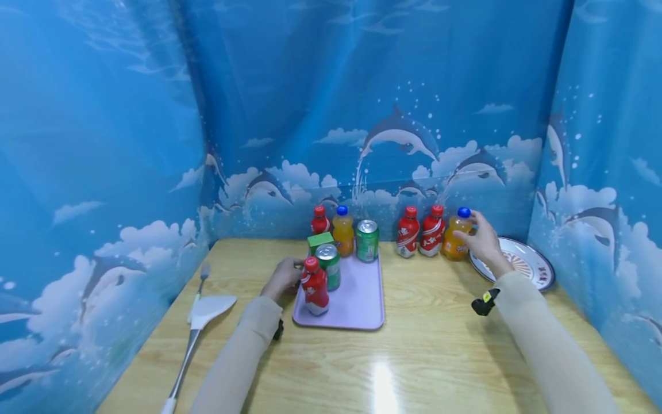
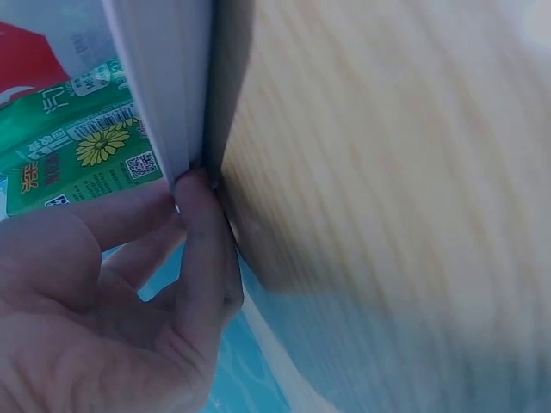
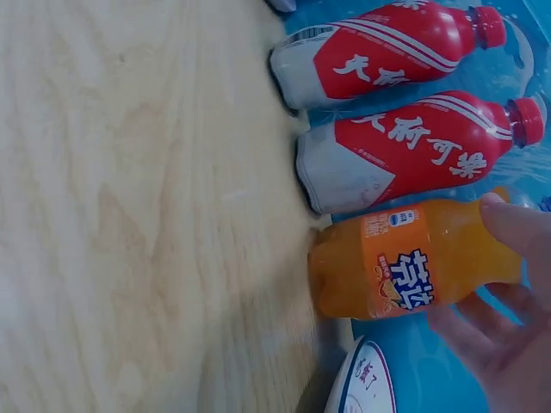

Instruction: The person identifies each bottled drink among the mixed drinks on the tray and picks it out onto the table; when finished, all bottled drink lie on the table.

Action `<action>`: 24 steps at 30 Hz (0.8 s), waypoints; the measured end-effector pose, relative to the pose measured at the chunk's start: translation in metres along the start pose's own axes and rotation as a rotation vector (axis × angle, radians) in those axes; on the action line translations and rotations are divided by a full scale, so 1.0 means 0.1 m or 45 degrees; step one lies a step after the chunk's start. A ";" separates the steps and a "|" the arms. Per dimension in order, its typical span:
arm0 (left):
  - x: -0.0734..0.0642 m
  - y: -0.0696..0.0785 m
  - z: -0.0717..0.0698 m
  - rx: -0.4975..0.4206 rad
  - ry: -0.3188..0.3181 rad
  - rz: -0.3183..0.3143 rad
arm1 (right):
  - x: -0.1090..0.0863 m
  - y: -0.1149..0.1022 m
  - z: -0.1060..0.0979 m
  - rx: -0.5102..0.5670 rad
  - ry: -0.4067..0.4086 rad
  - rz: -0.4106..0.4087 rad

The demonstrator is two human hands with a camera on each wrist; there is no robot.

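On the left, my left hand point(image 1: 283, 277) pinches the rim of a lilac tray point(image 1: 362, 302); the left wrist view shows thumb and fingers on that rim. The tray bears a front red-labelled cola bottle point(image 1: 315, 287), two green cans point(image 1: 328, 267), a green drink carton point(image 2: 95, 155), an orange soda bottle point(image 1: 343, 233) and a partly hidden red-capped bottle point(image 1: 320, 221) behind. At the right, my right hand point(image 1: 485, 240) grips another orange soda bottle point(image 3: 387, 262) by its upper part, thumb on one side, fingers on the other. That bottle stands upright by the table's back edge.
Two red-labelled cola bottles point(image 1: 407, 233) stand left of the gripped bottle. A patterned plate point(image 1: 540, 270) lies behind my right wrist. At the left are a white-bladed spatula point(image 1: 209, 307) and a fork point(image 1: 204, 271). Blue dolphin-print curtains point(image 1: 310, 86) enclose the wooden table.
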State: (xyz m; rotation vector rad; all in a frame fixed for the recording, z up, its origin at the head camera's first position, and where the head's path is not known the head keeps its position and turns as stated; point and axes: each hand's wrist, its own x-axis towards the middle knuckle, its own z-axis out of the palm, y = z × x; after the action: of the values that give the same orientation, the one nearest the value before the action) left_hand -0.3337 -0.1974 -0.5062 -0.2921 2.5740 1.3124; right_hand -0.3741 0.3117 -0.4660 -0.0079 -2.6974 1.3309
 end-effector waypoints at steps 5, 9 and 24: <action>0.01 0.00 0.00 0.030 -0.008 0.016 | -0.09 -0.03 0.06 -0.097 0.097 -0.030; 0.00 0.01 -0.01 0.026 -0.002 -0.001 | -0.22 -0.18 0.15 -0.095 0.323 -0.084; 0.00 0.01 0.01 0.074 0.030 0.023 | -0.73 -1.11 0.86 0.085 0.266 -0.573</action>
State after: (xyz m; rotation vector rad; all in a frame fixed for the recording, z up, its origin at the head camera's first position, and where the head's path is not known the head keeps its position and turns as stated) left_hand -0.3337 -0.1959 -0.5057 -0.2755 2.6354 1.2447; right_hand -0.3058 0.1720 -0.4386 0.4162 -2.2968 1.1998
